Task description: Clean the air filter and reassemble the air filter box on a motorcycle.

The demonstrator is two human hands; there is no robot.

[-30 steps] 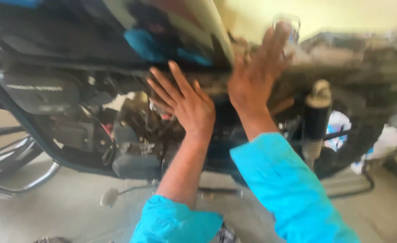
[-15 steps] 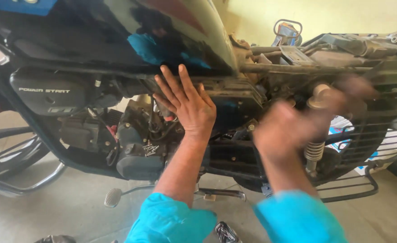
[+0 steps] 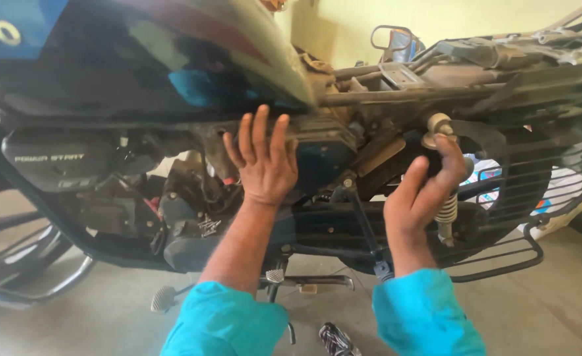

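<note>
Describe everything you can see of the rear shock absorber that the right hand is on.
The rear shock absorber stands nearly upright beside the rear wheel, behind a black wire guard. Its top is a pale, dusty metal mount under the frame rail; lower down a light coil spring shows. The middle is hidden by the right hand, whose fingers wrap around the upper body. The bottom end runs down behind dark parts and cannot be made out.

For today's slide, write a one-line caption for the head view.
Left hand pressed flat on a motorcycle frame; right hand gripping the rear shock absorber.
</note>
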